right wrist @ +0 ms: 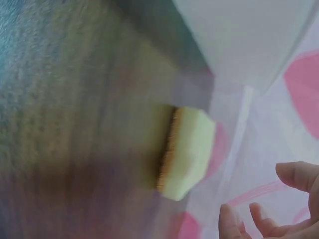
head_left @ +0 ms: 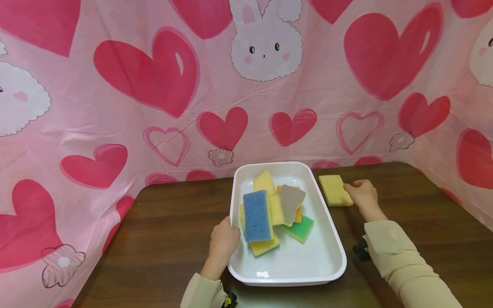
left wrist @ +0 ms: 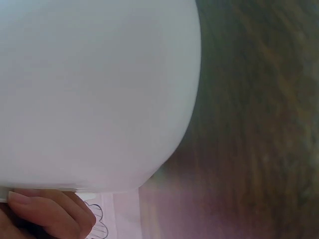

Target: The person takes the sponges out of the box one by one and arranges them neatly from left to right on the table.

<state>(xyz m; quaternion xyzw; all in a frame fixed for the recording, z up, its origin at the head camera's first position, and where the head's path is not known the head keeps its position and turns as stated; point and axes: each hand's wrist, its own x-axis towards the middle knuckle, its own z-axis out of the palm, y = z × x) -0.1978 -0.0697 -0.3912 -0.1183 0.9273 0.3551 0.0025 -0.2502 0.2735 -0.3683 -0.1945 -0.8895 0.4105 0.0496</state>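
A white tray (head_left: 296, 265) stands on the table, filled with several sponges. My left hand (head_left: 223, 239) grips its left rim; in the left wrist view that hand's curled fingers (left wrist: 55, 211) show at the tray's edge. To the right of the tray, a yellow sponge (head_left: 334, 190) lies flat on the tabletop. My right hand (head_left: 363, 197) is just beside it. From the right wrist, the sponge (right wrist: 192, 154) shows a thin orange-brown layer underneath, and the right hand (right wrist: 289, 214) is apart from it, thumb and fingers spread with nothing between them.
Inside the tray lie a blue-topped sponge (head_left: 257, 216), a grey piece (head_left: 291, 201), a green sponge (head_left: 302, 229) and several yellow ones, partly stacked. Dark wooden tabletop (head_left: 173, 239) surrounds the tray. Behind hangs a pink cloth (head_left: 269, 94) with hearts and rabbits.
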